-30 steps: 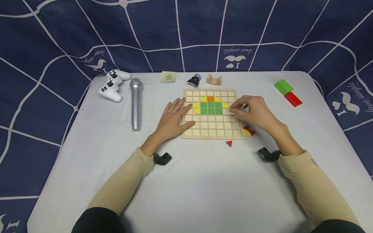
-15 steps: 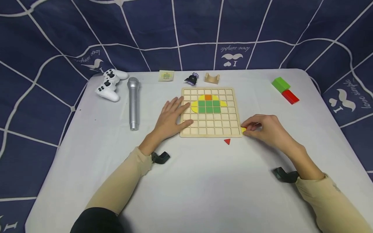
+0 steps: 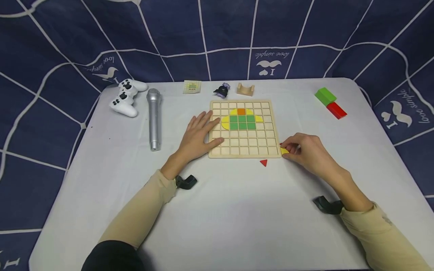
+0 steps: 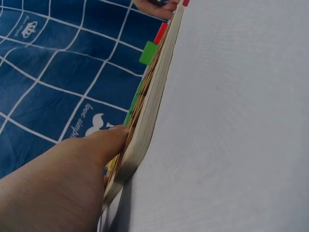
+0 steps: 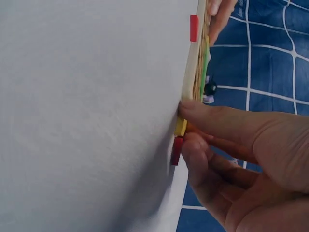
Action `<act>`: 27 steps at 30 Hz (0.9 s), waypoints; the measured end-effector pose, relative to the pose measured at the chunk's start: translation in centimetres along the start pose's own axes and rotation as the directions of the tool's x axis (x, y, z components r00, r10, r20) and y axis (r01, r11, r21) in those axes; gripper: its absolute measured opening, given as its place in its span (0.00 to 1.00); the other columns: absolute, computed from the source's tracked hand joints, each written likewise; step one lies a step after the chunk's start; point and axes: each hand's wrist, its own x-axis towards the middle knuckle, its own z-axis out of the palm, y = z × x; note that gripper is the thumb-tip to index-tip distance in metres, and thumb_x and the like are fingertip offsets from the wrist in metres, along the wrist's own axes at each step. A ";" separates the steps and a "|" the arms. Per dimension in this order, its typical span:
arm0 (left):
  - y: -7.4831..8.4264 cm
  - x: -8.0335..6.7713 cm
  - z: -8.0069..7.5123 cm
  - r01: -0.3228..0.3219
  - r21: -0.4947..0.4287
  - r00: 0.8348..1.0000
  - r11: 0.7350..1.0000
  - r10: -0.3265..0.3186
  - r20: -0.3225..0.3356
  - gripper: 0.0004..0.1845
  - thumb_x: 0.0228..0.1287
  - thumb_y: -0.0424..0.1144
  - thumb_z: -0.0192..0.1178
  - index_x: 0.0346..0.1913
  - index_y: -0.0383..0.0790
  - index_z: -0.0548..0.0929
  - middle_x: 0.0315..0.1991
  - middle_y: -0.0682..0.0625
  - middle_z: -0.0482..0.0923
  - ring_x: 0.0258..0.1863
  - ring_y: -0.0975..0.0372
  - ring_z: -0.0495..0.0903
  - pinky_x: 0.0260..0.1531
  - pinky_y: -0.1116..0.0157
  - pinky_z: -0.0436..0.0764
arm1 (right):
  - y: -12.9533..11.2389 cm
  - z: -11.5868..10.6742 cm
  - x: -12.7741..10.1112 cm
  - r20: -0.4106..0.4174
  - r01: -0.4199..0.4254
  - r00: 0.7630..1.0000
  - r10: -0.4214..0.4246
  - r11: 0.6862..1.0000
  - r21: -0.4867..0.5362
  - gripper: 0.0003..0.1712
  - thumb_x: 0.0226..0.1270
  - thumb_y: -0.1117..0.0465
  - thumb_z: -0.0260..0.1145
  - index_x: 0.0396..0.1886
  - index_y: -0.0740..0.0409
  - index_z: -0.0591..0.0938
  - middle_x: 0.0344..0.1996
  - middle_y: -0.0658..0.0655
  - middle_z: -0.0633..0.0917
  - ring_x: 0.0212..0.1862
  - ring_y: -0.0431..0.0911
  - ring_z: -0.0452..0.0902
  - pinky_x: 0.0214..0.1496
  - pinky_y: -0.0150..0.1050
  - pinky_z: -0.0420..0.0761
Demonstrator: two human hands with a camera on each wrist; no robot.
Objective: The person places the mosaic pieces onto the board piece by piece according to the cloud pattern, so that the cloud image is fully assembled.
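A wooden grid board (image 3: 245,147) lies mid-table with green, yellow and orange tiles (image 3: 242,121) set in its upper rows. My left hand (image 3: 203,131) lies flat on the board's left edge, and its thumb (image 4: 99,143) presses the rim (image 4: 152,108). At the board's lower right corner my right hand (image 3: 286,148) pinches a yellow piece (image 3: 283,151) on the table. That yellow piece (image 5: 180,126) lies beside a red piece (image 5: 176,151) under the fingertips. A red triangle (image 3: 263,162) lies loose just below the board.
A silver microphone (image 3: 153,117) and a white game controller (image 3: 125,97) lie at the left. A small card (image 3: 191,86), a dark figurine (image 3: 222,90) and a wooden arch block (image 3: 245,89) sit behind the board. Green (image 3: 324,96) and red (image 3: 336,110) blocks lie far right.
My right hand left the board's right side and came down to the loose pieces at its lower right corner, where it now pinches the yellow one. The left hand stayed put.
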 end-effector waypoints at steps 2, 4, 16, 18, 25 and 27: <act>0.0 0.0 -0.1 0.001 -0.001 1.000 1.000 -0.001 -0.002 0.42 0.72 0.66 0.60 0.82 0.51 0.66 0.87 0.47 0.48 0.87 0.52 0.42 0.86 0.51 0.35 | 0.0 -0.1 0.0 0.013 -0.013 1.000 0.013 1.000 0.004 0.17 0.54 0.69 0.84 0.44 0.60 0.91 0.32 0.53 0.85 0.36 0.47 0.77 0.35 0.33 0.78; 0.0 0.0 -0.1 0.000 0.000 1.000 1.000 0.000 -0.003 0.43 0.72 0.66 0.60 0.82 0.51 0.66 0.87 0.47 0.48 0.87 0.52 0.42 0.86 0.51 0.35 | 0.1 -0.1 0.0 0.028 -0.029 0.999 0.029 0.999 0.015 0.17 0.53 0.68 0.85 0.43 0.58 0.90 0.32 0.52 0.85 0.37 0.47 0.77 0.35 0.32 0.78; 0.1 -0.1 -0.1 0.002 0.001 1.000 1.000 -0.002 -0.002 0.42 0.72 0.66 0.60 0.82 0.51 0.66 0.87 0.48 0.48 0.87 0.52 0.42 0.86 0.51 0.35 | 0.3 -1.3 0.8 0.014 -0.032 0.999 0.030 0.991 0.133 0.08 0.64 0.66 0.77 0.40 0.50 0.91 0.28 0.49 0.87 0.33 0.44 0.81 0.35 0.26 0.80; 0.0 -0.1 -0.1 0.001 0.001 1.000 1.000 -0.001 -0.005 0.42 0.71 0.66 0.60 0.82 0.51 0.66 0.87 0.47 0.48 0.87 0.51 0.43 0.86 0.51 0.35 | 0.0 -1.4 1.8 -0.015 -0.058 0.998 0.061 0.986 0.159 0.06 0.66 0.65 0.77 0.40 0.52 0.92 0.29 0.52 0.89 0.33 0.46 0.83 0.35 0.25 0.81; -0.2 -0.1 0.0 -0.004 -0.005 1.000 1.000 0.004 -0.018 0.42 0.71 0.65 0.61 0.82 0.51 0.67 0.87 0.47 0.49 0.87 0.51 0.44 0.86 0.51 0.36 | -1.1 -0.3 6.8 -0.096 -0.145 0.979 0.181 0.942 0.302 0.07 0.68 0.64 0.76 0.43 0.63 0.90 0.33 0.62 0.92 0.33 0.52 0.91 0.31 0.25 0.84; -0.2 0.0 0.2 -0.008 -0.007 1.000 1.000 0.007 -0.018 0.42 0.72 0.66 0.61 0.82 0.51 0.66 0.87 0.48 0.49 0.87 0.51 0.43 0.86 0.51 0.36 | -1.3 0.1 7.8 -0.108 -0.158 0.974 0.200 0.936 0.315 0.08 0.68 0.64 0.76 0.42 0.64 0.89 0.32 0.63 0.92 0.31 0.52 0.91 0.30 0.24 0.83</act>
